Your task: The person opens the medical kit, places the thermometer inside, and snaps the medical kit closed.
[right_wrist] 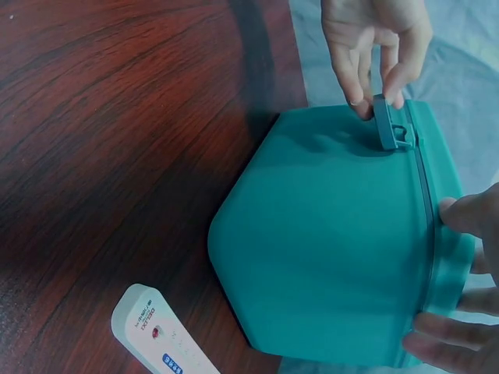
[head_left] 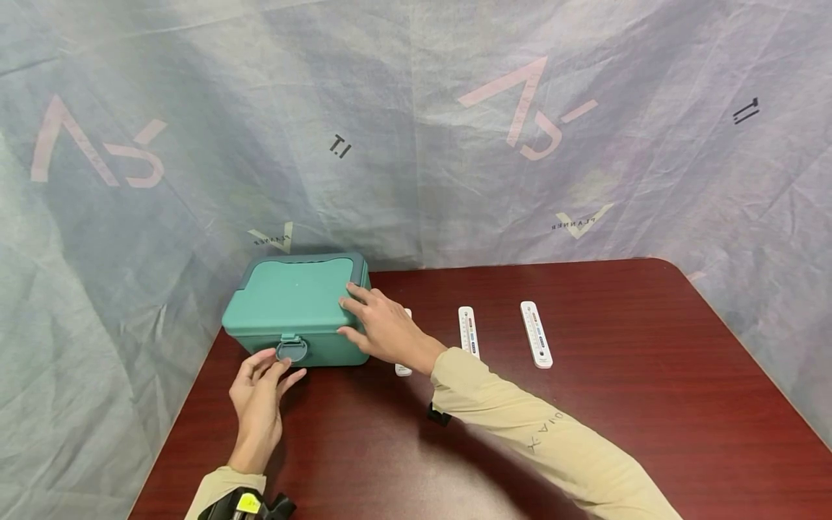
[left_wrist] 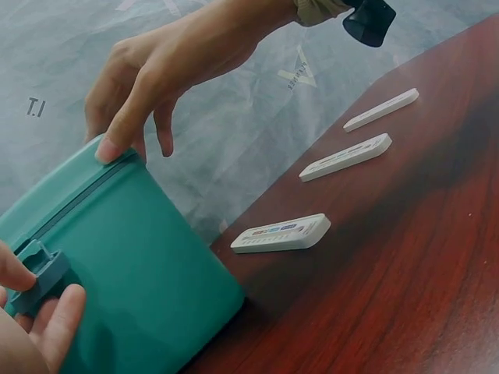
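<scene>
A teal lidded box stands at the table's left side, its lid down. On its front is a grey-teal latch, tilted outward from the wall in the right wrist view. My left hand pinches that latch between thumb and fingers. With fingers spread, my right hand rests on the lid's right edge. In the left wrist view, the right thumb touches the lid rim. Closest to the box lies a white thermometer strip, partly hidden behind the right hand in the head view.
Two more white thermometer strips, a middle one and a right one, lie further right on the dark red table. Behind the table hangs a grey printed cloth, close to the back of the box.
</scene>
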A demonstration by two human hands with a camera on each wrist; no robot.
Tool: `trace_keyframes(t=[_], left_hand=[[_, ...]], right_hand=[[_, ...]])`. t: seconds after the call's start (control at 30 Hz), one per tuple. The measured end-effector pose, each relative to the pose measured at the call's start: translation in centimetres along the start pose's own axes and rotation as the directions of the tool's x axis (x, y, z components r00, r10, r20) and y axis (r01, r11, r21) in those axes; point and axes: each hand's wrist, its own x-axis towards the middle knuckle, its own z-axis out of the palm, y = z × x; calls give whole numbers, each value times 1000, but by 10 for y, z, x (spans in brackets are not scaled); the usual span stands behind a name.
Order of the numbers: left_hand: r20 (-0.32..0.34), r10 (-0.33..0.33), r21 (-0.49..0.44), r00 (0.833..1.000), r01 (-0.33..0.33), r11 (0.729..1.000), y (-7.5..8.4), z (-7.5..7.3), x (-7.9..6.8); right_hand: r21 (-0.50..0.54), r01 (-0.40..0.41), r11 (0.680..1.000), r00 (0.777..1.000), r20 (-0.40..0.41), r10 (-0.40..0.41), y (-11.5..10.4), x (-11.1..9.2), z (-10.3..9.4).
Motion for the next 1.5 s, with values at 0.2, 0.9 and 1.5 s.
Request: trace_keyframes(t=[0.2,0.9,1.5], left_hand=[[-8,30,48,1000,-30,998,5,-4,5],[127,497,573,858,-472,670,32,-35,44],[353,527,498,773,-632,594,54,-36,46]], right_hand=[[-16,16,1000,1000,-17,-17,0,0,1],[4,-6,1000,1000,7,6,1,-1,-2],[107,-56,993,997,-41,61,-1,0,-1]])
